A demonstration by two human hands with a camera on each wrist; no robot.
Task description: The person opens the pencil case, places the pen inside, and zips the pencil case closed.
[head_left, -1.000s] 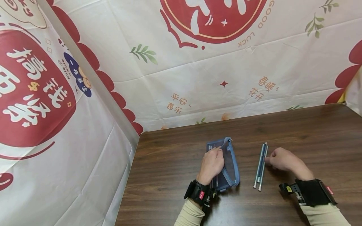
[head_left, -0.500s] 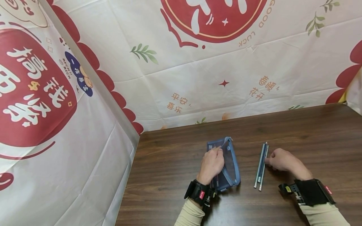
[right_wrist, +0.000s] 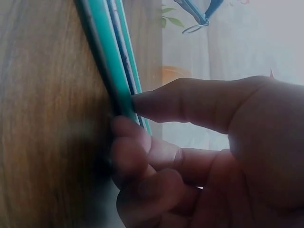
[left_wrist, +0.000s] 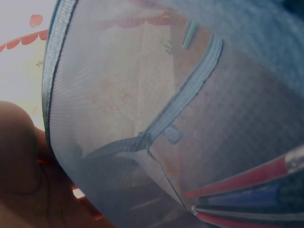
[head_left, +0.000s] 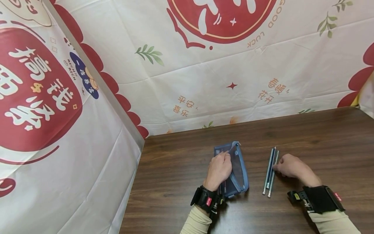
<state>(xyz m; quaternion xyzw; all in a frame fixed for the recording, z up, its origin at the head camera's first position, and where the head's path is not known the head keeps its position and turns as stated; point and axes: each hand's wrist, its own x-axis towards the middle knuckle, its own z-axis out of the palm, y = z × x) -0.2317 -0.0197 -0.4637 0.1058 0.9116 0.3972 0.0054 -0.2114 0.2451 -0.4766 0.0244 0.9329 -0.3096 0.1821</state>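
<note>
My left hand (head_left: pixel 219 169) grips the blue mesh pencil case (head_left: pixel 242 167) on the table, its fingers at the zipped edge. Through the mesh in the left wrist view, red pencils (left_wrist: pixel 242 181) and a blue one (left_wrist: pixel 251 195) lie at the lower right. Beside the case, my right hand (head_left: pixel 294 167) pinches a green pencil (right_wrist: pixel 105 52) between thumb and fingertips. That pencil is the rightmost of three; the other two pencils (head_left: pixel 268 174) lie along its left side, close together, with their eraser ends toward me.
The brown wooden table (head_left: pixel 175 169) carries the case and pencils. A white printed cloth (head_left: pixel 204 74) hangs along its far edge, and another cloth (head_left: pixel 96 162) hangs at the left. Each wrist wears a black strap (head_left: pixel 322 199) with a camera.
The rightmost pencil's far end has swung slightly right, parting from the two beside it. My right fingertips have shifted a little left onto it. The left hand holds still on the case.
</note>
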